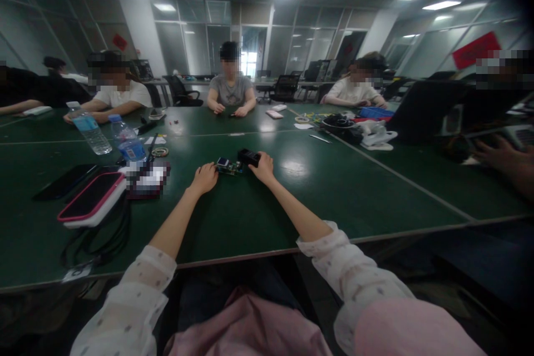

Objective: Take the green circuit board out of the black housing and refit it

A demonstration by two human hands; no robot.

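A small green circuit board point(230, 167) with a little screen point(223, 161) at its left end lies on the green table in front of me. My left hand point(205, 178) has its fingers closed at the board's left edge. To the right, my right hand point(265, 168) grips a black box-shaped part point(249, 156), thumb toward me. That part sits beside the board's right end; whether the two are joined I cannot tell. The fingertips of both hands are partly hidden.
At left stand two water bottles point(89, 129), a pink-edged white device point(92, 198), a dark phone point(65, 182) and black cables point(100, 242). A pen point(320, 138) and a heap of black items point(339, 122) lie to the right. Several people sit around the table.
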